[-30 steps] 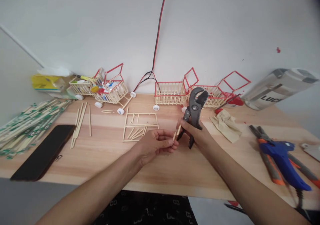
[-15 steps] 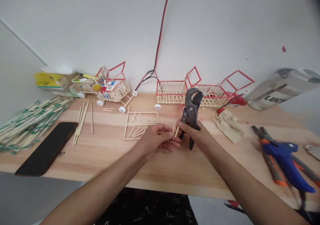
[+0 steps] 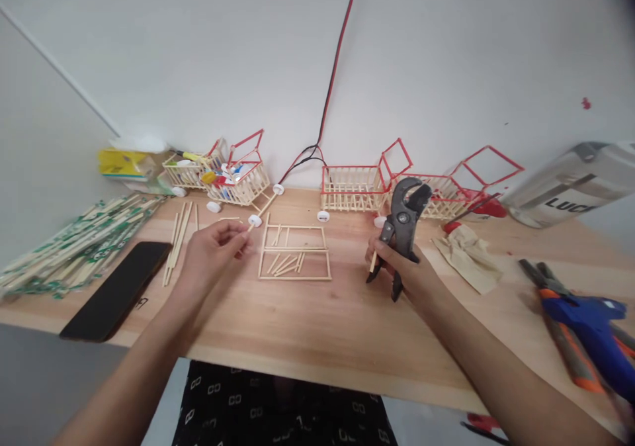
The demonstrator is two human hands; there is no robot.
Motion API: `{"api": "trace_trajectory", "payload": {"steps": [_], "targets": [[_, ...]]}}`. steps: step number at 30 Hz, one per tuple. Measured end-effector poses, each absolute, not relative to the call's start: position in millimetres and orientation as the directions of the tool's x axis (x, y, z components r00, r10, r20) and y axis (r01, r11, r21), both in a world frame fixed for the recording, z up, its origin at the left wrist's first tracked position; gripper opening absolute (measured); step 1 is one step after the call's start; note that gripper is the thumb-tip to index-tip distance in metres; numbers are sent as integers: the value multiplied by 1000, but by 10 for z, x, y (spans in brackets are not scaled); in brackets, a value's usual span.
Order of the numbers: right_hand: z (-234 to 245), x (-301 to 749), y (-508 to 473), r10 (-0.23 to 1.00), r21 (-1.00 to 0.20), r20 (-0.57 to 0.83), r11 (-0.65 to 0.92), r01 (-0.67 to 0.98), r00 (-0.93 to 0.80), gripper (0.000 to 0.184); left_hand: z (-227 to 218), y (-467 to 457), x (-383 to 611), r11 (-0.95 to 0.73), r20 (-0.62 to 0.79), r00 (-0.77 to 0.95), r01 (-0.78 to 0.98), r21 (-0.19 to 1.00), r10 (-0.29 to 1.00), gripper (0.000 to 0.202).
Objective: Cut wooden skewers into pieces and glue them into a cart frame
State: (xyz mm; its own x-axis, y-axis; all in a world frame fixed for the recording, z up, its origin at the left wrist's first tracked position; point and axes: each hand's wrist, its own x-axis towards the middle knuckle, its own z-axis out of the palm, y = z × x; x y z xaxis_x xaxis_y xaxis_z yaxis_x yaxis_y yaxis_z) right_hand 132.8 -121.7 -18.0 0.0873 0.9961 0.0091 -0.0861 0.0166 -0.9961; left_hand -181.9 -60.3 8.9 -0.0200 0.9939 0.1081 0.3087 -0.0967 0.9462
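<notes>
Grips black cutter [image 3: 403,220] head-up in R hand [image 3: 414,270], w/ short stick [image 3: 374,262] tucked in beside handles, angled down twd near edge of desk [image 3: 317,340]. Holds L hand [image 3: 213,254] just beside white wheel [image 3: 254,221], w/ fingertips close together; can't tell whether grasping anything. Has stick frame [image 3: 295,249] flat on desk btwn both hands, w/ crossbars running L–R, to R of L hand & nearer it, w/ loose sticks [image 3: 286,265] lying inside, apart from cutter.

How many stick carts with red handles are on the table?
4, left to right: first cart, by the yellow packet; second cart, beside it; third cart, just right of centre; fourth cart, partly behind the cutter. Others could be hidden.
</notes>
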Motion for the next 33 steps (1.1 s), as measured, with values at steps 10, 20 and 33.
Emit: {"api": "trace_trajectory", "payload": {"steps": [10, 20, 33], "targets": [[-229, 1327, -1195, 984, -984, -99, -75, -162, 146, 29, 78, -331, -2303, -70, 259, -156, 719, 691, 953, 18], [-257, 1327, -1224, 994, -997, -68, -66, -28, 85, 34, 132, -640, -1708, -276, 316, 24, 554, 785, 949, 17], [-111, 1284, -1309, 998, -951, 55, 50, 304, 9, 32, 104, -1229, -336, -152, 90, 402, 125, 980, 911, 10]]}}
